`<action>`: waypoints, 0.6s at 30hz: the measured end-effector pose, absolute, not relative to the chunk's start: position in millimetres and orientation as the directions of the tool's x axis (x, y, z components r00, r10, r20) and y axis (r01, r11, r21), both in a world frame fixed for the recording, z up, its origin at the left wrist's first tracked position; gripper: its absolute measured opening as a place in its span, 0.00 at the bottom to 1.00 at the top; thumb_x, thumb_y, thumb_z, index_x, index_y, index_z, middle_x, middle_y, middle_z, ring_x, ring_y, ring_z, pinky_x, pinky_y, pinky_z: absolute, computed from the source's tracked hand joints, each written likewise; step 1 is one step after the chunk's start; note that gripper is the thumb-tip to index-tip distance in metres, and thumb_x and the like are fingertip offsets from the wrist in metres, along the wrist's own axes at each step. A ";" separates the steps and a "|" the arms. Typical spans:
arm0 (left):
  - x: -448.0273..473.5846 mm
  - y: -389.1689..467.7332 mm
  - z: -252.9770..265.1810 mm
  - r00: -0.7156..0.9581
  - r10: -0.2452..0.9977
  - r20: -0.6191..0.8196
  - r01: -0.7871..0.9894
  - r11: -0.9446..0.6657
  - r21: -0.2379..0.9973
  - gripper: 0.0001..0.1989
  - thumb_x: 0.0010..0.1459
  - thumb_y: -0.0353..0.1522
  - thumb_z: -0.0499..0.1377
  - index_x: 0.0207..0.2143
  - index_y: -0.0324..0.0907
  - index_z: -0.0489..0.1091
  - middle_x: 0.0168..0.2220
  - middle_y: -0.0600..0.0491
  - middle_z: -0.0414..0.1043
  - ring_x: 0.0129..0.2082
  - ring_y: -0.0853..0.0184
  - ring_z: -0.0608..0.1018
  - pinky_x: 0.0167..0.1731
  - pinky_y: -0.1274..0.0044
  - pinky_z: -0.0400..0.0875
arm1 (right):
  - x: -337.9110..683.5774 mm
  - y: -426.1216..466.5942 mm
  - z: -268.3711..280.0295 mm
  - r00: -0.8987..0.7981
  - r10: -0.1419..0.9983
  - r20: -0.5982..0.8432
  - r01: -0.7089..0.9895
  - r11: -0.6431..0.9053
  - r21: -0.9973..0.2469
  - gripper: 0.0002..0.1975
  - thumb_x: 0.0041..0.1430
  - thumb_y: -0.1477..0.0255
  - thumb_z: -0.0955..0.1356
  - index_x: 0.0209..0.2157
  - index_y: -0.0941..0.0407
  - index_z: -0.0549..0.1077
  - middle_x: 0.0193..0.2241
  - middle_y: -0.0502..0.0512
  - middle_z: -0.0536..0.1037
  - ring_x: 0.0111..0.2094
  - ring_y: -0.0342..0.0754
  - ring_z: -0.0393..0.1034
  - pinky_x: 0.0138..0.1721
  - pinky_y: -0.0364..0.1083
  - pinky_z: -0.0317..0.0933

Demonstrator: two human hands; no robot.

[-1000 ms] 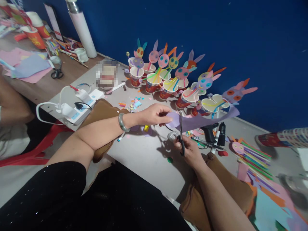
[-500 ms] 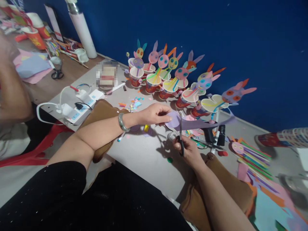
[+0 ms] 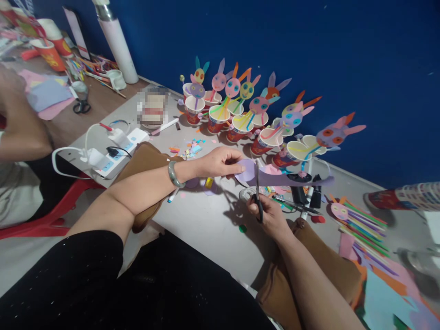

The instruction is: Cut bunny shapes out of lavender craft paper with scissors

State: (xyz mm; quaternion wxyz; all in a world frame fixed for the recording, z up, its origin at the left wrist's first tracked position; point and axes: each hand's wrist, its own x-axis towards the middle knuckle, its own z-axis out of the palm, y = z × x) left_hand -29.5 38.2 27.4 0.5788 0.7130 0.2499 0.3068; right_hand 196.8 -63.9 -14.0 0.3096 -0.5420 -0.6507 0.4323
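Note:
My left hand [image 3: 223, 163] pinches the left edge of a piece of purple paper [image 3: 248, 170], rounded at that end. A long strip of the same paper trails off to the right. My right hand [image 3: 270, 214] is closed round the handles of a pair of scissors [image 3: 259, 206], whose blades point up and cross the paper just right of the rounded part. Beneath the hands, a roll of clear tape [image 3: 246, 194] and a green paper dot [image 3: 243, 228] lie on the grey table [image 3: 206, 229].
Paper cups [image 3: 219, 120] with rabbit-faced paper figures line the blue wall. A power strip [image 3: 123, 149] with plugs is at left, beside a brown cushion [image 3: 146, 167]. Coloured sticks [image 3: 366, 229] and paper sheets [image 3: 385, 293] lie at right. Another person's arm [image 3: 25, 119] shows far left.
The trailing strip of purple paper has dropped lower and straightened at its right end. My hands have barely moved. The other person's arm at the left has shifted slightly.

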 end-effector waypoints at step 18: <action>-55.8 68.5 36.9 0.851 0.525 -0.026 0.177 -0.238 0.955 0.10 0.50 0.30 0.63 0.20 0.39 0.66 0.17 0.57 0.66 0.16 0.76 0.67 0.18 0.82 0.57 | 198.8 -61.1 -18.1 -0.204 0.976 -0.072 0.449 0.028 -0.893 0.24 0.52 0.50 0.71 0.20 0.54 0.65 0.18 0.47 0.64 0.21 0.43 0.56 0.24 0.45 0.54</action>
